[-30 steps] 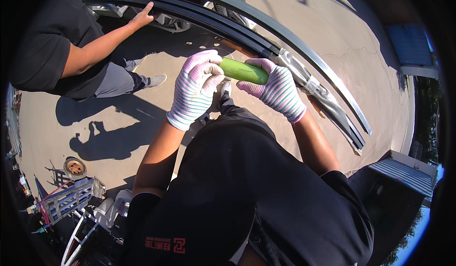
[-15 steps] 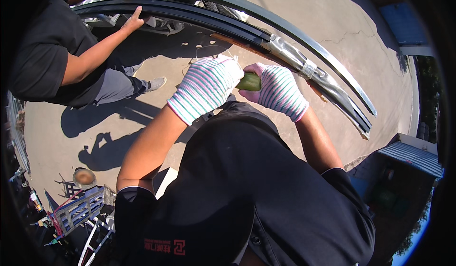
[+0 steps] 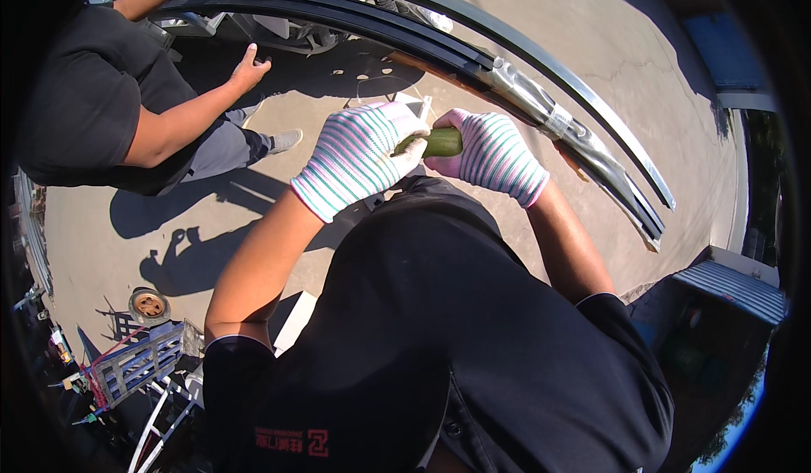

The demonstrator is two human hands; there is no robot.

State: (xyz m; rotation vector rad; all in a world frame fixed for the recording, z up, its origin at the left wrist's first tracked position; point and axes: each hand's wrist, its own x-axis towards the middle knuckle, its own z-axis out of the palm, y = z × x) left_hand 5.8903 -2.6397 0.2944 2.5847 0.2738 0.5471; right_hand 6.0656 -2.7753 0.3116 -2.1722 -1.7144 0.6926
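A short, smooth green cylinder [image 3: 443,142] lies level between my two gloved hands; its exact kind does not show. My right hand [image 3: 498,154], in a white knit glove with green and pink stripes, is closed round its right end. At the other end my left hand [image 3: 361,154], in a matching glove, has its fingers curled, with the thumb against the cylinder. Its fingertips are partly hidden. A thin pale cord [image 3: 359,93] loops just beyond the left hand, and whether that hand holds it I cannot tell.
Ahead, long black profiles [image 3: 338,24], partly wrapped in shiny film [image 3: 528,101], lie beside a grey metal rail [image 3: 583,101]. A co-worker [image 3: 93,110] stands at the left. Behind on the left are a wheel [image 3: 149,305] and a slatted cart [image 3: 139,367].
My left thumb has shifted and shows more clearly at the cylinder's left end. The co-worker's nearer hand has come down off the black profiles.
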